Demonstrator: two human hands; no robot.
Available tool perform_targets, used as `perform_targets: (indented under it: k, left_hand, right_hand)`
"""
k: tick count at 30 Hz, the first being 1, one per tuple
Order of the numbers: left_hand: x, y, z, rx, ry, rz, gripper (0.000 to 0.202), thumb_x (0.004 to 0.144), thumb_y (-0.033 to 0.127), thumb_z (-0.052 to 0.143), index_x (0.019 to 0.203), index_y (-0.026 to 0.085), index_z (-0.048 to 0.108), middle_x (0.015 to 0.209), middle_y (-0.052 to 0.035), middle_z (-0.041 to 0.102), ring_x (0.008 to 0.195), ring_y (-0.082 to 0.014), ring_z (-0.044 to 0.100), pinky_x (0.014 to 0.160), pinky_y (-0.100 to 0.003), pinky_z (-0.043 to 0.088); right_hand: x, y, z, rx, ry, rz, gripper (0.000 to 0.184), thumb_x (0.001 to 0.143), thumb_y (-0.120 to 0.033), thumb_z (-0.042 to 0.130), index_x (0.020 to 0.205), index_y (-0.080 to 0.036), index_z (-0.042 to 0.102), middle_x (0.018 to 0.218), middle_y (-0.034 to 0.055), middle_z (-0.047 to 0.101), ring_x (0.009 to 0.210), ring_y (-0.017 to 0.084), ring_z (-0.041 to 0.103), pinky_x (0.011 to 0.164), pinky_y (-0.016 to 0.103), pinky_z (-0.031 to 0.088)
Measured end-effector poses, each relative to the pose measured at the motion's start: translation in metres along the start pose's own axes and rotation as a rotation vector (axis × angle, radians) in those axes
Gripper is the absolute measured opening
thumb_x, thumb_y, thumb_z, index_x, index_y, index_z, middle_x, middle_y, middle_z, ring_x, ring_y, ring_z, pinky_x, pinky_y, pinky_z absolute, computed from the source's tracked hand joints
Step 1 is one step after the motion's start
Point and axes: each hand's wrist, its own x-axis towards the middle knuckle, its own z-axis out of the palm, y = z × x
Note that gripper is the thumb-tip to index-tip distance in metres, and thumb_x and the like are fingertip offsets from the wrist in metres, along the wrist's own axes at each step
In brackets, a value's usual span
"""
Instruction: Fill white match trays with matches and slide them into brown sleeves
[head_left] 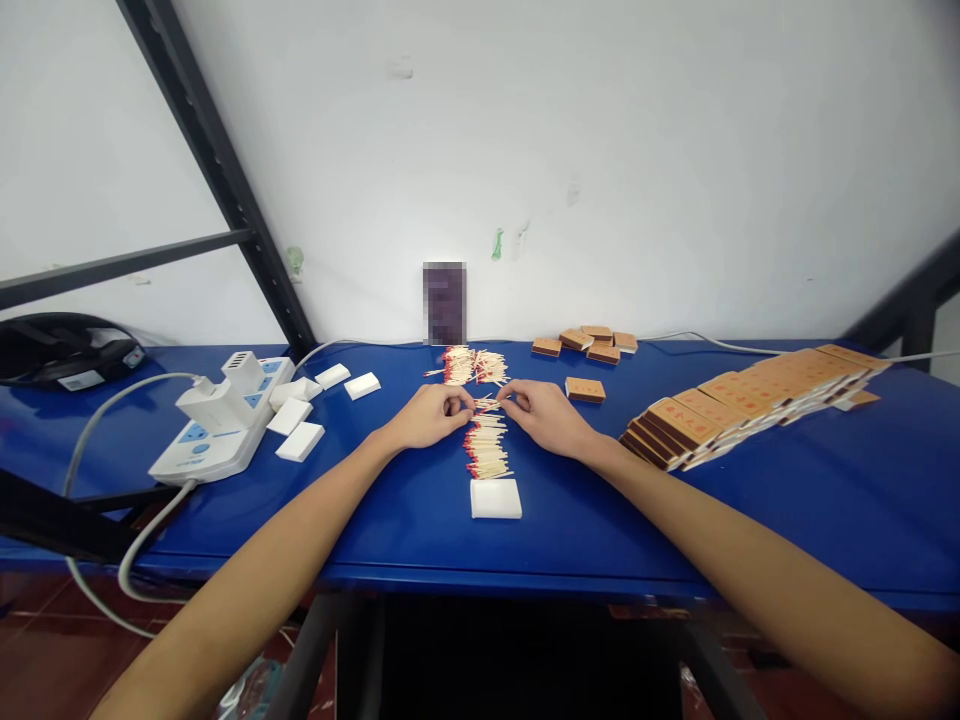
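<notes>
A column of red-tipped matches [487,445] lies on the blue table, their heads toward the left. At its far end my left hand [431,415] pinches at the red tips, while my right hand [546,415] pinches at the plain ends. Between the fingertips of both hands are matches, how many I cannot tell. Just beyond my hands sits a looser pile of matches [472,366]. Nearest to me, below the column, is a white matchbox tray [496,498]. To the right of my right hand lies a single brown matchbox [585,390].
Stacked matchboxes [742,390] spread across the right side, with several more matchboxes [589,340] near the wall. On the left are white trays [300,440] beside a power strip [225,430] with cables. A dark pixelated panel [445,303] stands against the wall.
</notes>
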Motion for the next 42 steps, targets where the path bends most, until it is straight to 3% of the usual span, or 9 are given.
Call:
perform_targets:
  k: [7,15,23,28,35,42]
  left_hand:
    - [-0.001,0.002,0.0,0.048,-0.02,0.031,0.024,0.082,0.031,0.053,0.092,0.017,0.069,0.057,0.0049,0.046,0.053,-0.0094,0.039,0.054,-0.022,0.03]
    - [0.0,0.003,0.0,0.039,-0.032,0.028,0.024,0.082,0.033,0.054,0.09,0.016,0.07,0.058,0.0042,0.047,0.053,-0.0093,0.039,0.055,-0.022,0.03]
    - [-0.002,0.004,-0.003,0.019,-0.072,0.062,0.023,0.083,0.032,0.053,0.087,0.017,0.07,0.061,0.003,0.052,0.056,-0.0095,0.043,0.056,-0.022,0.032]
    - [-0.003,0.005,-0.003,-0.03,-0.033,0.018,0.02,0.083,0.029,0.051,0.083,0.015,0.066,0.059,0.0034,0.051,0.054,-0.0094,0.042,0.054,-0.022,0.032]
    - [-0.005,0.002,-0.001,0.014,-0.039,0.056,0.025,0.085,0.026,0.047,0.099,0.017,0.066,0.062,0.0043,0.05,0.056,-0.0098,0.043,0.057,-0.023,0.033]
    - [-0.005,0.006,-0.003,0.096,-0.053,0.138,0.024,0.086,0.023,0.048,0.101,0.018,0.067,0.066,0.0026,0.053,0.061,-0.0109,0.046,0.062,-0.023,0.036]
  right_hand:
    - [0.002,0.007,0.001,-0.097,-0.074,-0.057,0.021,0.093,-0.026,0.045,0.096,-0.019,0.065,0.082,0.0044,0.062,0.072,0.016,0.053,0.065,0.025,0.033]
    - [0.0,0.004,0.003,-0.106,-0.1,-0.018,0.019,0.095,-0.028,0.041,0.094,-0.02,0.058,0.094,0.0066,0.065,0.085,0.019,0.058,0.07,0.027,0.037]
    - [-0.004,0.001,0.001,-0.046,-0.113,-0.022,0.02,0.096,-0.032,0.038,0.091,-0.02,0.054,0.087,0.0046,0.063,0.074,0.016,0.055,0.064,0.026,0.035]
    - [-0.007,-0.001,-0.003,0.015,-0.114,-0.003,0.021,0.094,-0.032,0.04,0.088,-0.019,0.055,0.078,0.0024,0.061,0.065,0.014,0.051,0.06,0.025,0.032]
    - [-0.006,-0.003,-0.002,-0.032,-0.102,0.018,0.022,0.092,-0.033,0.046,0.087,-0.017,0.061,0.075,0.0028,0.061,0.066,0.014,0.052,0.06,0.026,0.032]
    - [-0.01,-0.01,-0.006,-0.019,-0.153,-0.042,0.024,0.091,-0.037,0.047,0.09,-0.02,0.064,0.075,0.0012,0.059,0.069,0.015,0.052,0.061,0.026,0.032]
